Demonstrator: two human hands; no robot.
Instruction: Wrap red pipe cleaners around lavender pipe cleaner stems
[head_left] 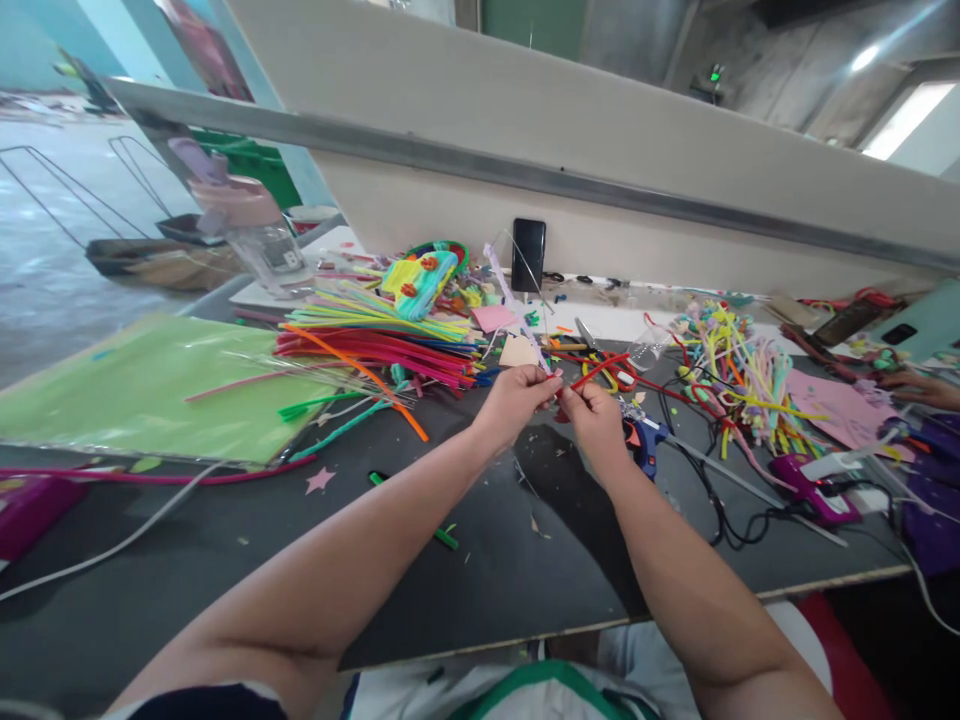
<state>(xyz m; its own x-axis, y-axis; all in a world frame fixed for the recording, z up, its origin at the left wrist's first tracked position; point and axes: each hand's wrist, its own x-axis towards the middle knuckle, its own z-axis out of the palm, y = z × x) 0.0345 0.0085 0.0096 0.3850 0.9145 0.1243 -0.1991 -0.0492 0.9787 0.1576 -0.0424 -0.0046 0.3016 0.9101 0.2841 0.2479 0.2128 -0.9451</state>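
Note:
My left hand (517,400) is closed in a pinch, with a lavender pipe cleaner (511,298) rising from its fingertips and leaning up to the left. My right hand (598,415) is pinched too, and a red pipe cleaner (600,371) sticks out up and to the right from it. The fingertips of both hands almost meet over the dark table (495,600); the join between the two pieces is hidden there. Beside my right hand lies a blue glue gun (645,442). Scissors (589,335) rest just beyond the hands.
A bundle of coloured pipe cleaners (382,350) and a green plastic-wrapped pack (150,395) lie left. A bottle (259,235) stands behind them; a phone (529,255) leans on the partition. Right are a tangled pile (739,370), a power strip (814,490) and another person's hand (919,385).

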